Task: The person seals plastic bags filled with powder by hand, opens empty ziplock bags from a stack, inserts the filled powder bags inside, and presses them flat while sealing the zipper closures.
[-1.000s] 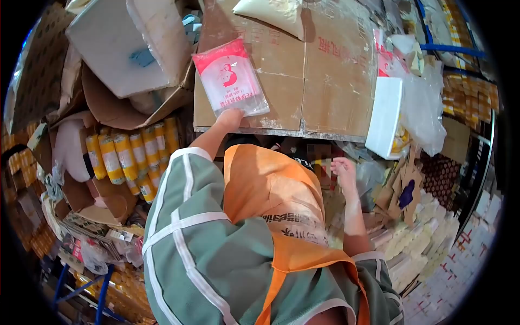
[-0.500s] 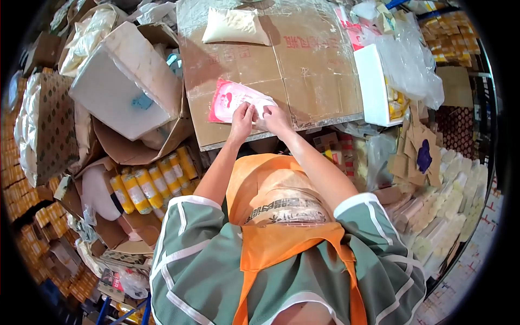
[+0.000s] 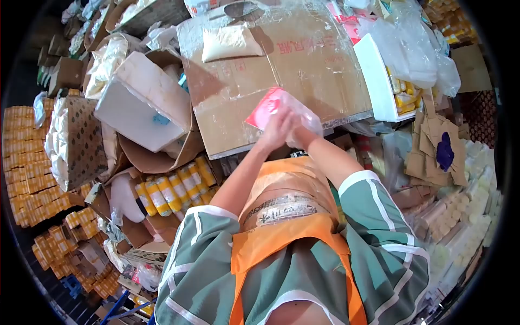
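We hold a flat pink-and-clear plastic packet (image 3: 269, 108) over the front part of the cardboard-covered brown tabletop (image 3: 325, 76), near the middle of the front edge. Its pink corner points toward the far left; its clear end lies toward the front right and overlaps the front edge in our view. Whether the packet touches the tabletop cannot be told.

Our left hand (image 3: 278, 129) is positioned over the packet, grip closed on its near side. Our right hand (image 3: 299, 134) is directly beside the left, at the clear end. Its fingers are partly hidden, so we cannot tell whether that grip is open or closed.

On the tabletop, toward the far left corner, we see a plump, pillow-shaped clear bag of off-white contents (image 3: 232, 43), lying flat and apart from the packet. A dark, round-ended object (image 3: 241, 9) is located at the far edge behind it. Red characters are printed on the cardboard near its centre.

At the right edge stands a white foam box (image 3: 374, 76) containing yellow-wrapped packages (image 3: 405, 98); crumpled clear plastic bags (image 3: 403, 54) lie partly over it. Beyond the left edge, a large white foam container (image 3: 142, 103) sits tilted in an open brown carton (image 3: 157, 162). Yellow-and-white wrapped rolls (image 3: 176, 190) are stacked in front of that carton.
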Tool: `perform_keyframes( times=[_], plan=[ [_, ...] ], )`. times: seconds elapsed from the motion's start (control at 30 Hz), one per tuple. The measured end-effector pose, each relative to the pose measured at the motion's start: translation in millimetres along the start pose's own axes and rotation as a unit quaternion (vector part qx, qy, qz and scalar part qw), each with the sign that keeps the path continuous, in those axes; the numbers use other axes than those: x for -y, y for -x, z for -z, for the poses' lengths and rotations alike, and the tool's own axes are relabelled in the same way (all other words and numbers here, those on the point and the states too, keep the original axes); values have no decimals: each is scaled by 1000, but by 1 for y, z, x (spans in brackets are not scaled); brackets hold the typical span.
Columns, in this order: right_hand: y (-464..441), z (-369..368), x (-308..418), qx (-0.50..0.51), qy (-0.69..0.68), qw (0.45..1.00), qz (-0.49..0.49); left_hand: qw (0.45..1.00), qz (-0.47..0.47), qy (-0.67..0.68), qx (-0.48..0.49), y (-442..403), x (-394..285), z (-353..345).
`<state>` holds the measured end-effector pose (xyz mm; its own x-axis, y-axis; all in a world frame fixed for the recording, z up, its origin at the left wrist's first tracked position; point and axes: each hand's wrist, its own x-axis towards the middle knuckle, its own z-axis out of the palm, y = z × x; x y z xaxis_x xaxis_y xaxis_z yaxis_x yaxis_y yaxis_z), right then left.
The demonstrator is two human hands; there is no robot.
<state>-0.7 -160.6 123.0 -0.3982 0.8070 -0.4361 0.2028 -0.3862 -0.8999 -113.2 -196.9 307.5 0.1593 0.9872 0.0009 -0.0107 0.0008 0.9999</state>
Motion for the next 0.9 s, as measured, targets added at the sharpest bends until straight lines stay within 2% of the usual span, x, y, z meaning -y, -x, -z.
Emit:
perform_keyframes(
  times=[0.03,0.07,0.1,0.17,0.23,0.33,0.4,0.47,0.5,0.53,0.57,0.6,0.63,0.67,0.7,0.77,0.83,0.87,0.9],
  plan=[
    [10,11,22,-6,-105,994,-11,990,-89,-106,38,-8,-21,-15],
    [19,24,39,1,-191,981,-21,978,-131,-127,97,-13,-51,-33],
    [27,39,57,14,-249,968,-23,974,-131,-145,117,-21,-63,-56],
    [47,71,98,37,-346,937,-21,971,-41,-144,186,-36,-85,-97],
    [68,98,126,50,-401,915,-8,952,-63,-213,211,-48,-73,-137],
    [89,112,146,71,-455,887,9,946,-65,-246,201,-60,-68,-169],
    [93,113,153,92,-481,872,11,886,-44,-346,305,-65,-78,-171],
    [95,111,158,111,-496,861,8,910,-113,-354,185,-67,-109,-144],
    [97,108,158,120,-503,856,1,910,-158,-372,95,-70,-117,-116],
    [100,102,159,129,-505,853,-5,928,-155,-336,-49,-68,-119,-88],
    [107,97,162,136,-514,847,-10,923,-119,-344,-128,-70,-124,-55],
    [113,92,161,143,-518,843,-15,889,-63,-426,-158,-65,-129,-23],
    [121,89,162,150,-522,840,-20,849,-68,-498,-165,-59,-104,18],
    [127,82,161,158,-524,837,-29,886,33,-438,-151,-52,-71,57],
    [130,78,161,163,-522,837,-35,943,223,-189,-158,-43,-87,56],
    [132,73,164,166,-517,839,-43,961,226,-120,-101,-30,-76,86],
    [131,70,163,161,-505,846,-49,953,273,-102,-86,-13,-63,103],
    [128,69,162,158,-495,853,-50,951,263,-127,-105,-7,-44,117],
    [126,69,159,154,-484,860,-50,950,247,-130,-138,-2,-55,108]
  ],
)
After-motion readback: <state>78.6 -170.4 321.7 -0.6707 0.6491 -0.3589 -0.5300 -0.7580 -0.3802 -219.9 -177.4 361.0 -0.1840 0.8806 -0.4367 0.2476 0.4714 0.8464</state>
